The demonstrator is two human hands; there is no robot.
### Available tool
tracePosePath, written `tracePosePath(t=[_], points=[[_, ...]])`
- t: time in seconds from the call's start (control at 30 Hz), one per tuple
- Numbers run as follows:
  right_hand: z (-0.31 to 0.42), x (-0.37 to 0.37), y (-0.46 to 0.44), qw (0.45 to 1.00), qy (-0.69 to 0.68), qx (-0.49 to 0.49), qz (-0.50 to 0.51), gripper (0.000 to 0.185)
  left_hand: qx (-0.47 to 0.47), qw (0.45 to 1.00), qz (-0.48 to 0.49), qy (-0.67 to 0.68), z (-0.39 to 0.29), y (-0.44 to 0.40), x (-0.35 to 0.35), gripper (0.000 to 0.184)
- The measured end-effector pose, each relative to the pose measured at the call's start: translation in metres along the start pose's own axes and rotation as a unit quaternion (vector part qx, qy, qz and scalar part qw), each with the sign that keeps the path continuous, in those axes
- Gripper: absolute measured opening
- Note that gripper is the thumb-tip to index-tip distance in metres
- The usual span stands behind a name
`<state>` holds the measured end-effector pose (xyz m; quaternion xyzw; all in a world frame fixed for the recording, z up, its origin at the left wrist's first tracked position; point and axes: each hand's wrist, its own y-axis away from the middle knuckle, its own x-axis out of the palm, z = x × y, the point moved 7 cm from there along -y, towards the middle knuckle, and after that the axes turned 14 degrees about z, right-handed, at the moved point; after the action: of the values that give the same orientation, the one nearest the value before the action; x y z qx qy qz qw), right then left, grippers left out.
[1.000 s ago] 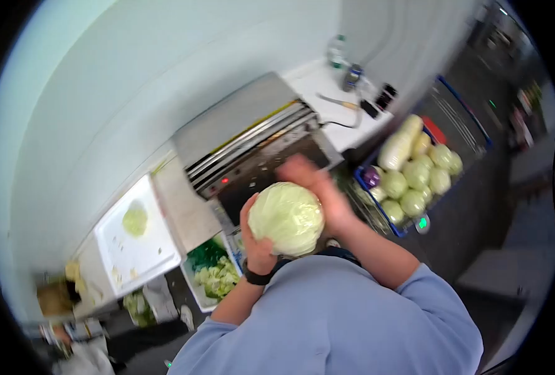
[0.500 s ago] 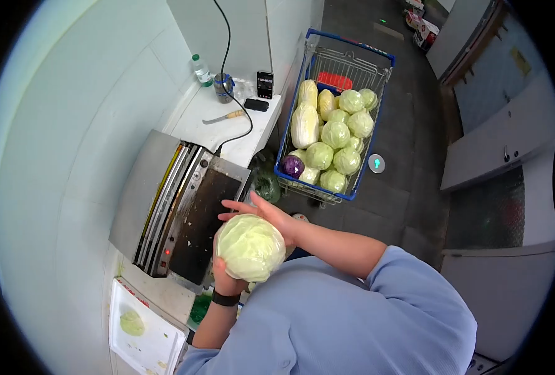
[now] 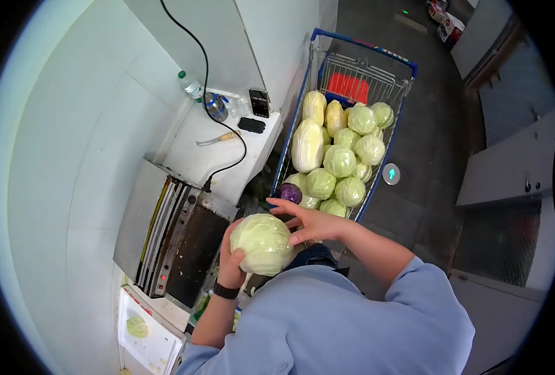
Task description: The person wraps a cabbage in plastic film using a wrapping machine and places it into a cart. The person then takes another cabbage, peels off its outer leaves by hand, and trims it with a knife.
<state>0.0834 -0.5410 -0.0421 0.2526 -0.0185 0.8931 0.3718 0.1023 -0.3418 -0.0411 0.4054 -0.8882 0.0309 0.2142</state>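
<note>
A round pale green cabbage (image 3: 262, 244) in shiny clear film is held in front of my body. My left hand (image 3: 230, 262) grips its left side, the thumb pressed over the front and a dark band on the wrist. My right hand (image 3: 312, 224) is at the cabbage's right side with fingers stretched out and apart; its thumb is at the cabbage's edge, and I cannot tell whether it touches. Left of the cabbage stands a wrapping machine (image 3: 193, 256) with a dark, worn plate and a small red light.
A blue-rimmed shopping cart (image 3: 363, 44) ahead holds several wrapped cabbages, napa cabbages and a purple cabbage (image 3: 289, 194). On the white counter (image 3: 193, 153) lie a curved knife (image 3: 218, 139), phone (image 3: 260, 103), bottle (image 3: 190, 84) and black cable. A white tray (image 3: 133, 353) holds a leaf.
My right hand has moved off the top of the cabbage to its right side. The cabbage has shifted slightly right in my left hand. The view has turned, bringing the cart nearer.
</note>
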Motion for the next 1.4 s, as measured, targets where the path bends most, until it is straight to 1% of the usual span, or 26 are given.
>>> tracePosePath(t=[0.07, 0.1, 0.17, 0.2, 0.23, 0.3, 0.33, 0.4, 0.43, 0.5, 0.53, 0.6, 0.63, 0.67, 0.73, 0.8, 0.83, 0.9, 0.93, 1.03, 1.07, 1.17, 1.2, 1.3, 1.37, 1.4], points=[[-0.004, -0.014, -0.007, 0.999, 0.012, -0.018, 0.049, 0.124, -0.049, 0.998, 0.029, -0.003, 0.012, -0.021, 0.012, 0.104], [-0.006, -0.020, -0.011, 0.997, 0.019, -0.028, 0.074, 0.124, -0.057, 0.997, 0.040, 0.017, 0.016, -0.029, 0.018, 0.102], [-0.010, -0.029, -0.008, 0.995, -0.034, -0.032, 0.090, 0.119, -0.070, 0.994, 0.066, 0.058, 0.020, -0.046, 0.029, 0.099], [-0.011, -0.035, -0.005, 0.994, -0.058, -0.026, 0.092, 0.118, -0.080, 0.993, 0.067, 0.061, 0.023, -0.052, 0.031, 0.109], [-0.014, -0.039, -0.001, 0.992, -0.084, -0.018, 0.093, 0.117, -0.084, 0.992, 0.077, 0.045, 0.023, -0.057, 0.034, 0.109], [-0.022, -0.051, 0.003, 0.987, -0.137, -0.025, 0.078, 0.108, -0.092, 0.991, 0.100, 0.011, 0.023, -0.070, 0.038, 0.111], [-0.027, -0.058, 0.005, 0.984, -0.162, -0.029, 0.071, 0.103, -0.109, 0.987, 0.115, 0.026, 0.029, -0.076, 0.037, 0.108], [-0.045, -0.076, 0.010, 0.966, -0.255, -0.004, 0.038, 0.102, -0.141, 0.978, 0.145, 0.054, 0.045, -0.089, 0.027, 0.105], [-0.051, -0.084, 0.014, 0.954, -0.298, 0.008, 0.021, 0.101, -0.180, 0.977, 0.118, 0.000, 0.053, -0.094, 0.014, 0.102], [-0.043, -0.113, 0.024, 0.967, -0.246, -0.046, -0.049, 0.101, -0.254, 0.960, 0.058, -0.104, 0.066, -0.099, -0.010, 0.098], [-0.033, -0.128, 0.029, 0.969, -0.219, -0.073, -0.084, 0.100, -0.250, 0.961, 0.014, -0.118, 0.063, -0.099, -0.015, 0.096], [-0.015, -0.181, 0.046, 0.974, -0.061, -0.056, -0.209, 0.098, -0.224, 0.964, -0.020, -0.143, 0.057, -0.095, -0.020, 0.091], [0.003, -0.204, 0.054, 0.962, 0.042, -0.038, -0.266, 0.098, -0.219, 0.963, -0.036, -0.155, 0.059, -0.086, -0.026, 0.090], [0.021, -0.226, 0.060, 0.937, 0.143, -0.021, -0.317, 0.099, -0.241, 0.959, -0.032, -0.147, 0.067, -0.076, -0.029, 0.088], [0.036, -0.270, 0.067, 0.881, 0.262, -0.023, -0.394, 0.101, -0.283, 0.950, -0.027, -0.132, 0.088, -0.051, -0.038, 0.084], [0.049, -0.301, 0.069, 0.812, 0.385, 0.035, -0.437, 0.102, -0.351, 0.929, 0.000, -0.119, 0.117, -0.022, -0.041, 0.080], [0.055, -0.312, 0.070, 0.769, 0.444, 0.064, -0.455, 0.102, -0.384, 0.917, 0.013, -0.111, 0.129, -0.008, -0.039, 0.077], [0.049, -0.341, 0.065, 0.736, 0.466, 0.110, -0.479, 0.102, -0.413, 0.901, 0.043, -0.122, 0.142, 0.011, -0.033, 0.065], [0.043, -0.353, 0.061, 0.719, 0.474, 0.135, -0.489, 0.102, -0.440, 0.892, 0.020, -0.107, 0.139, 0.014, -0.024, 0.062], [0.023, -0.386, 0.054, 0.672, 0.508, 0.203, -0.499, 0.104, -0.444, 0.893, 0.008, -0.076, 0.139, 0.024, -0.016, 0.061], [0.018, -0.394, 0.051, 0.664, 0.513, 0.230, -0.494, 0.104, -0.435, 0.898, 0.005, -0.062, 0.141, 0.026, -0.018, 0.060], [0.000, -0.409, 0.045, 0.650, 0.513, 0.266, -0.493, 0.103, -0.414, 0.902, 0.005, -0.121, 0.137, 0.025, -0.024, 0.061], [-0.001, -0.411, 0.039, 0.660, 0.522, 0.245, -0.482, 0.105, -0.409, 0.904, 0.004, -0.127, 0.137, 0.023, -0.025, 0.060], [-0.007, -0.411, 0.019, 0.651, 0.535, 0.339, -0.419, 0.110, -0.392, 0.910, 0.005, -0.139, 0.134, 0.012, -0.025, 0.057], [0.001, -0.407, 0.021, 0.649, 0.527, 0.374, -0.401, 0.109, -0.378, 0.916, 0.005, -0.137, 0.127, 0.004, -0.018, 0.054], [0.002, -0.406, 0.022, 0.649, 0.523, 0.391, -0.391, 0.109, -0.375, 0.915, 0.016, -0.149, 0.128, 0.004, -0.019, 0.056]])
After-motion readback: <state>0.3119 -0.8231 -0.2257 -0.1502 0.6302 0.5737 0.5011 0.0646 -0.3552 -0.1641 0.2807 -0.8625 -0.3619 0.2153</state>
